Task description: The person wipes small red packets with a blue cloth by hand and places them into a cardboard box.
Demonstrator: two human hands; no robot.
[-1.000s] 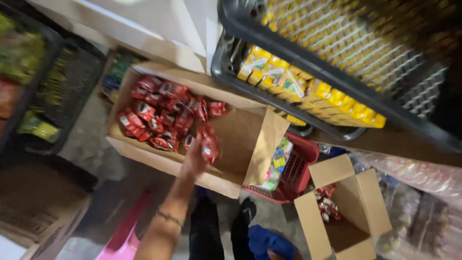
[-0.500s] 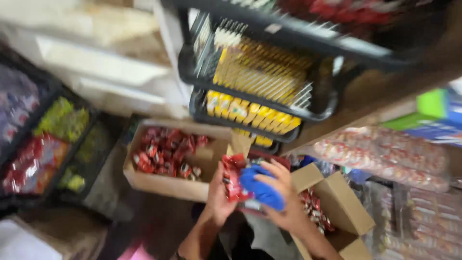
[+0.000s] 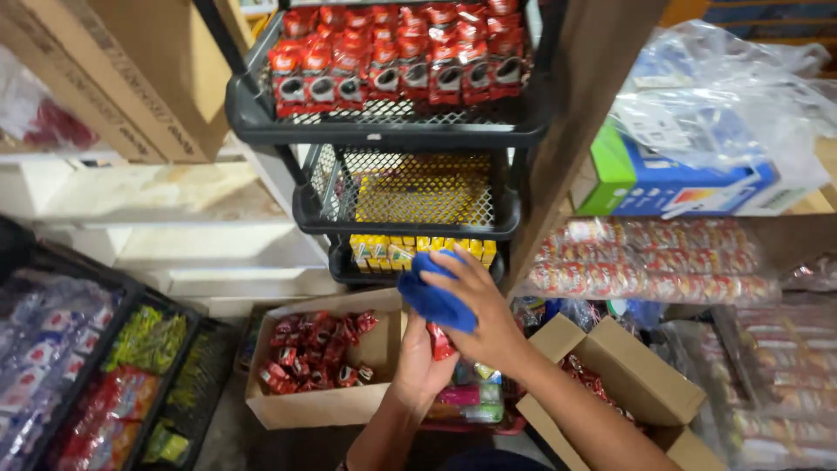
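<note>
Held upright in left hand [image 3: 418, 365], fingers clamped on red foil sachets [image 3: 440, 342], directly beneath crumpled blue cloth [image 3: 436, 301] gripped by right hand [image 3: 484, 318].

A soft, matt blue cloth [image 3: 436, 301] is bunching under the right hand [image 3: 479, 318], while the left hand [image 3: 418, 362] is gripping a glossy red foil-like packet [image 3: 441, 342]. More shiny red wrappers [image 3: 314, 351] are glinting in the matt brown cardboard box [image 3: 327, 406] at near left. The far rack [image 3: 392, 122] is showing black plastic mesh with a dull sheen. At right, crinkled clear plastic film [image 3: 732, 96] is catching the light over a smooth printed carton [image 3: 663, 187].
</note>
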